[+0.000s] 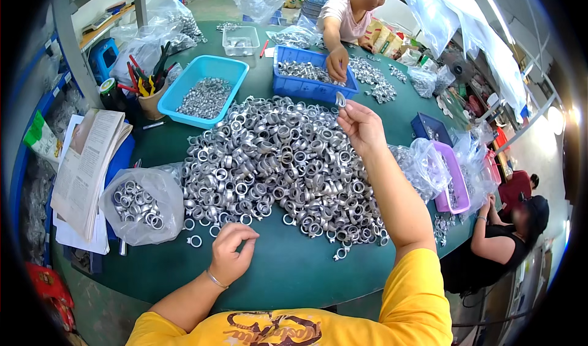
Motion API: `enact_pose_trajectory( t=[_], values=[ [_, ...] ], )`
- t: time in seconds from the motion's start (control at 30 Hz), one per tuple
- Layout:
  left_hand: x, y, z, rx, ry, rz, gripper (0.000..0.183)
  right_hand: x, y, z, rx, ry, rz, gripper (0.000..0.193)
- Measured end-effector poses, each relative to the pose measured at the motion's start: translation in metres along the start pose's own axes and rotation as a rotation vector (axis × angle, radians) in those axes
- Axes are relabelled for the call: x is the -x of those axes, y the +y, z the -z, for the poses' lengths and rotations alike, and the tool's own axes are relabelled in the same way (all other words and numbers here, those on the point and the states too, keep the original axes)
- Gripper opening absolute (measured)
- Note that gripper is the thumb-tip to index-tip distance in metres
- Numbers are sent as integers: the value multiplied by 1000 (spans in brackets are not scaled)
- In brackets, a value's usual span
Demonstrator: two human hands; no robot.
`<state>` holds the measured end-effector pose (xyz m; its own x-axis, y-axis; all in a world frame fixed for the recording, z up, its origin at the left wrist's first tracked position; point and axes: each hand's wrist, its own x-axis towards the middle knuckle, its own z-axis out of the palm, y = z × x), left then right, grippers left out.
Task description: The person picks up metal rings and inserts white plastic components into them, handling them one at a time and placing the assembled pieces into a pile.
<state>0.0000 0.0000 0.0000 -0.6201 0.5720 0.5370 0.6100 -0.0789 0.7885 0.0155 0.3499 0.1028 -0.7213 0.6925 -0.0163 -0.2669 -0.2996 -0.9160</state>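
A large heap of silvery metal rings with small lugs (275, 156) covers the middle of the green table. Over the heap's far right side, my right hand (363, 125) is raised, pinching a metal ring (340, 99) between thumb and fingertips. That ring is close to the near edge of a blue bin (294, 91) holding more metal parts. My left hand (234, 253) rests curled on the table at the heap's near edge, its palm hidden; whatever it might hold does not show. A loose ring (194, 241) lies to its left.
At left stand a clear bag of rings (142, 206), newspapers (89, 162), a tool cup (151, 101) and a light-blue tub (204, 91). A purple tray (450, 177) sits at right. Across the table, a person's hand (337, 63) reaches into the blue bin; another person (502, 242) works at right.
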Motion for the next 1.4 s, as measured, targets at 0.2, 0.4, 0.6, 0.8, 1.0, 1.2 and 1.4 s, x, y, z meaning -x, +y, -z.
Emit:
enact_pose_trajectory(
  t=[0.2, 0.4, 0.6, 0.8, 1.0, 1.2, 1.4],
  values=[
    [2, -3, 1, 5, 13, -30, 13, -55, -14, -31, 89, 100, -48, 17],
    [-2, -6, 6, 9, 47, 26, 12, -79, -4, -40, 167, 148, 66, 26],
    [-11, -13, 12, -32, 215, 149, 14, 16, 16, -64, 553, -72, 174, 19],
    [-10, -30, 31, -474, 204, 180, 42, 133, 103, -103, 1133, -796, 717, 24],
    [-1, -29, 17, -594, 11, 260, 58, 165, 154, -107, 1460, -661, 983, 31],
    [26, 5, 1, -596, -346, 180, 62, 211, 138, -55, 1503, -702, 753, 44],
    [35, 17, -16, -392, -535, 14, 47, 265, 115, -10, 1492, -595, 524, 48]
  ],
)
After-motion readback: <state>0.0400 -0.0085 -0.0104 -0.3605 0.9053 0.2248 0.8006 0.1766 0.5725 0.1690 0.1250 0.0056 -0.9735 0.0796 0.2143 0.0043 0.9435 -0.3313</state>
